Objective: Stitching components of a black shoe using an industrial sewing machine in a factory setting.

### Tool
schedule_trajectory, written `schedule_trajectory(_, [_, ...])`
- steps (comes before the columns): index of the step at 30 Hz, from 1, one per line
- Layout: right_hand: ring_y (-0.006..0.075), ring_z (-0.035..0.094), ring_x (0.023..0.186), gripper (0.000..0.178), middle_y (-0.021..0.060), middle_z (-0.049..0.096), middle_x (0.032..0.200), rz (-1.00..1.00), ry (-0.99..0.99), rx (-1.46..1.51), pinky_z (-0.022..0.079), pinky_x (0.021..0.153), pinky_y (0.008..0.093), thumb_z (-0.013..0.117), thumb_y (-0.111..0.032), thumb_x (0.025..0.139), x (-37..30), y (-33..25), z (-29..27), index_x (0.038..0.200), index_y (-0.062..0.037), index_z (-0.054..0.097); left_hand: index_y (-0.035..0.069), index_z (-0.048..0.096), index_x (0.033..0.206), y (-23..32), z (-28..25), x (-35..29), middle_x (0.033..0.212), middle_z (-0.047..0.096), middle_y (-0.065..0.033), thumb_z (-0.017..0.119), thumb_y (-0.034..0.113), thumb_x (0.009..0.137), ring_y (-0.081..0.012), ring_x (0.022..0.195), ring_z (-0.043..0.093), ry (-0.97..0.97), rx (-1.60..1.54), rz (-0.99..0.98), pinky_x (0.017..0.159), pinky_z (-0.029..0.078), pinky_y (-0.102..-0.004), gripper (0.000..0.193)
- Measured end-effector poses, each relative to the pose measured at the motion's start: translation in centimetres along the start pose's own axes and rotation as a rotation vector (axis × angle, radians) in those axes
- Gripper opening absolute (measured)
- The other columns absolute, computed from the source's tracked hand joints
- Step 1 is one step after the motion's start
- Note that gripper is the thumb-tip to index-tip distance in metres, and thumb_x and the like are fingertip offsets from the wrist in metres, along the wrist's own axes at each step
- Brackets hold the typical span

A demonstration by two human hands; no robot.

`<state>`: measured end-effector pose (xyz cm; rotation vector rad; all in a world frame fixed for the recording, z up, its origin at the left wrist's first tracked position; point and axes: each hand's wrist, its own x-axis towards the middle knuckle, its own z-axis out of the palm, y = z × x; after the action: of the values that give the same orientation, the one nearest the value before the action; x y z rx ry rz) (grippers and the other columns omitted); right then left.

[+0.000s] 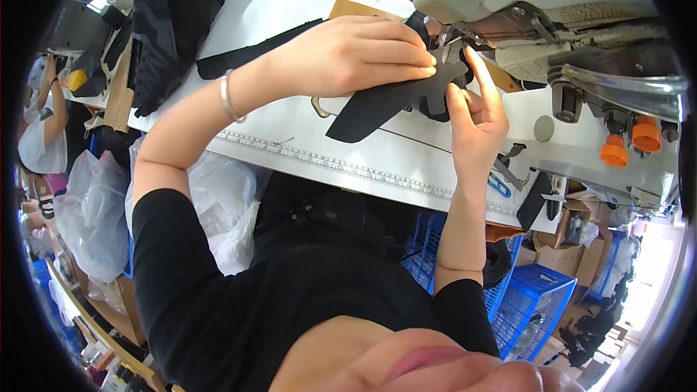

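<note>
A black fabric piece [370,112] lies on the white sewing table, running under the needle area of a sewing machine [454,3]. My left hand [363,56] is on top of it, fingers pressed together and bent over the cloth beside the needle; its thumb is hidden. On the other side, my right hand [478,112] holds the edge of the piece near the thumb tip. Its index finger reaches up along the cloth toward the presser foot, while the other fingers curl in. The stitching point itself is partly covered.
A printed ruler [327,166] runs along the table's front edge. Dark cloth [181,22] is heaped at the left. Orange knobs [613,151] stick out at the right, above small tools. Blue crates [534,301] stand below; another person [47,127] is far left.
</note>
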<state>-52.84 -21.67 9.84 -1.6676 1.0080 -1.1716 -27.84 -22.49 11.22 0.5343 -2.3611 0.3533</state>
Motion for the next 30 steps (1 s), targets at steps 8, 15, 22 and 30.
schedule_trajectory(8, [0.0101, 0.066, 0.103, 0.059, 0.0078, 0.066, 0.125, -0.062, 0.092, 0.245, 0.052, 0.088, 0.0227, 0.065, 0.003, 0.096, -0.8, 1.9, 1.1, 0.152, 0.0005, 0.046, -0.001, 0.07, 0.111, 6.4, -0.8, 3.7, 0.11, 0.067, -0.0107, 0.074, 0.005, 0.072, -0.028, 0.107, 0.068, -0.187, 0.126, -0.378, 0.092, 0.058, -0.0372, 0.04])
schedule_trajectory(15, [0.015, 0.067, 0.109, 0.053, 0.0102, 0.062, 0.133, -0.098, 0.102, 0.279, 0.056, 0.091, 0.0274, 0.064, 0.003, 0.097, -1.4, 3.1, 1.6, 0.147, 0.0014, 0.049, 0.002, 0.078, 0.099, 7.9, 5.4, 2.9, 0.105, 0.069, -0.0081, 0.071, 0.009, 0.069, -0.0297, 0.106, 0.07, 0.24, 0.592, -0.351, 0.09, 0.06, -0.0406, 0.031])
schedule_trajectory(22, [0.016, 0.066, 0.112, 0.04, 0.0096, 0.066, 0.127, -0.124, 0.107, 0.233, 0.054, 0.096, 0.0279, 0.064, 0.003, 0.098, -1.5, 4.3, 1.3, 0.138, 0.0016, 0.059, 0.002, 0.077, 0.094, 7.7, 6.1, 3.2, 0.099, 0.068, -0.0083, 0.071, 0.01, 0.072, -0.0304, 0.101, 0.072, 0.292, 0.654, -0.361, 0.085, 0.061, -0.0407, 0.025])
schedule_trajectory(30, [0.0168, 0.065, 0.116, 0.041, 0.0114, 0.066, 0.132, -0.069, 0.11, 0.261, 0.053, 0.099, 0.0295, 0.062, 0.005, 0.098, -1.7, 3.8, 1.3, 0.138, 0.0031, 0.061, 0.003, 0.077, 0.092, 8.0, 6.4, 3.6, 0.1, 0.07, -0.0075, 0.07, 0.01, 0.071, -0.0278, 0.101, 0.073, 0.308, 0.69, -0.391, 0.084, 0.061, -0.0373, 0.023])
